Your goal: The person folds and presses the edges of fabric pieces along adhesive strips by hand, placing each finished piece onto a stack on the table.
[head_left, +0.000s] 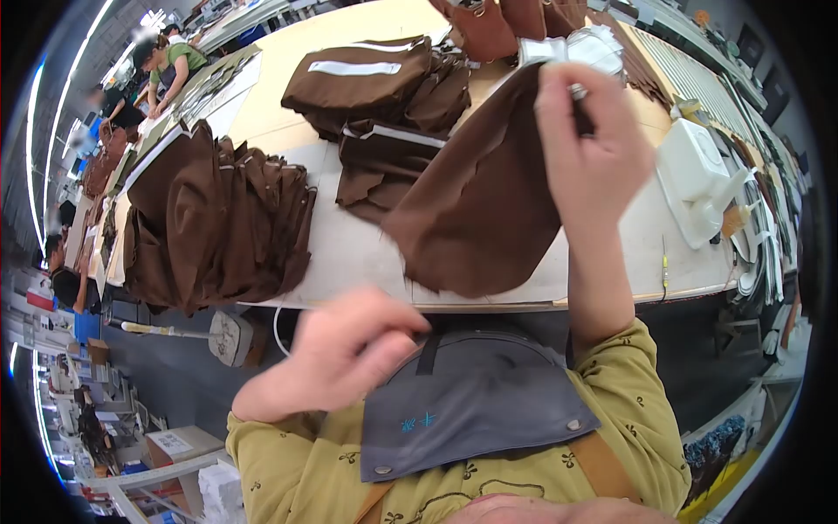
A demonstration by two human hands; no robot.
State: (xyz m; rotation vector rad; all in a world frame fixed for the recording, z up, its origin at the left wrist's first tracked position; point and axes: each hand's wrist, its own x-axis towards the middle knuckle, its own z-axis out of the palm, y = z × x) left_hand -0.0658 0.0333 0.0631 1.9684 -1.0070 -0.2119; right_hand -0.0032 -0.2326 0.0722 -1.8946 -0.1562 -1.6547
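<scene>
My right hand (pixel 594 140) is raised over the table, its fingers closed on the upper edge of a brown fabric piece (pixel 497 201). The cloth hangs down at a slant, its lower end over the table's near side. A small shiny thing, too small to name, shows at those fingers. In front of the grey apron (pixel 471 402), my left hand (pixel 358 349) is blurred, with thumb and fingers bent but apart and nothing visible between them. Left of the hanging cloth stands a thick stack of brown fabric pieces (pixel 218 218). Another brown stack (pixel 367 83) with white strips lies farther back.
A white plastic container (pixel 694 183) stands at the table's right side. Near it lies a thin yellow tool (pixel 665 266). Reddish-brown pieces (pixel 489 31) sit at the back, beside a white bundle (pixel 596 51). A person in green (pixel 175 70) works at the far left.
</scene>
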